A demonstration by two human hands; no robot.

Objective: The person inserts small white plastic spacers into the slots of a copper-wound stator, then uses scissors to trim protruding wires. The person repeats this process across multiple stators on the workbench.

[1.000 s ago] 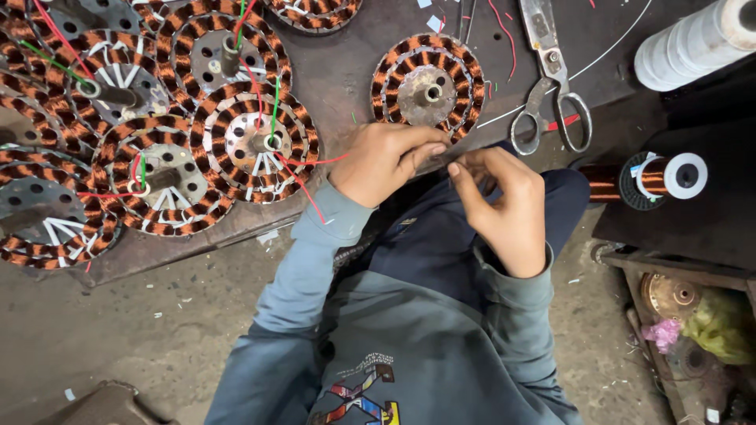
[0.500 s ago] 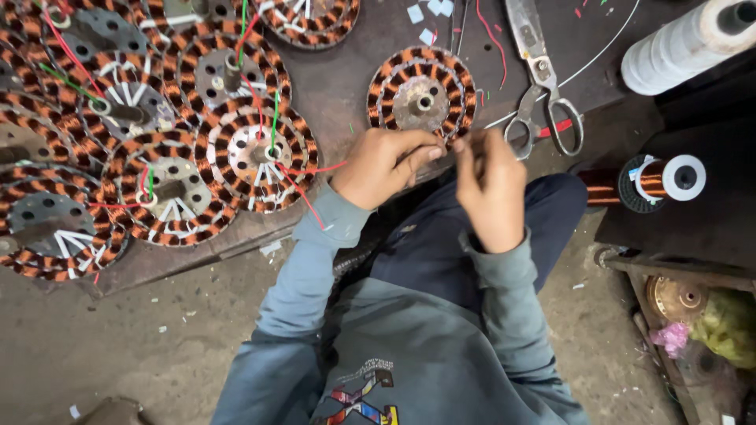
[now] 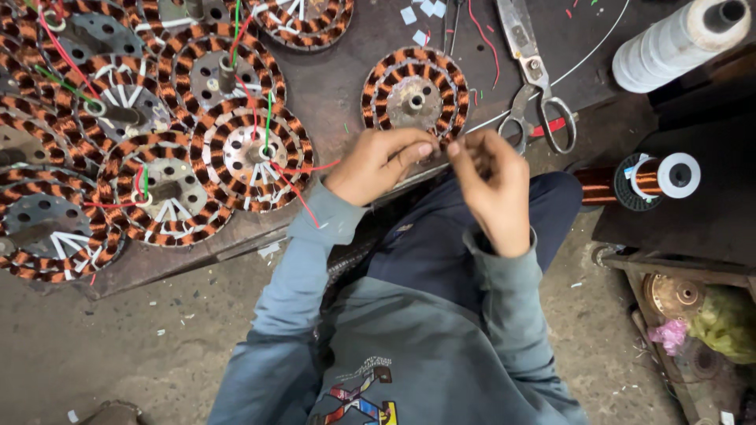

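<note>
A round motor stator [image 3: 414,96] wound with copper coils lies on the dark board [image 3: 346,86] just beyond my hands. My left hand [image 3: 379,164] sits at the stator's near edge with its fingers pinched together. My right hand [image 3: 492,189] meets it fingertip to fingertip, also pinched. Whatever thin thing they hold between them is too small to make out. A red wire [image 3: 303,169] runs from the left hand toward a neighbouring stator [image 3: 250,153].
Several more copper-wound stators [image 3: 157,189] crowd the board's left side. Scissors [image 3: 534,86] lie right of the hands. A white thread cone [image 3: 677,43] and a copper wire spool [image 3: 650,179] sit at right. A tray of parts [image 3: 693,307] is on the floor.
Both hands have risen slightly and drawn closer, fingertips now touching at the stator's near edge. The view has shifted a little.
</note>
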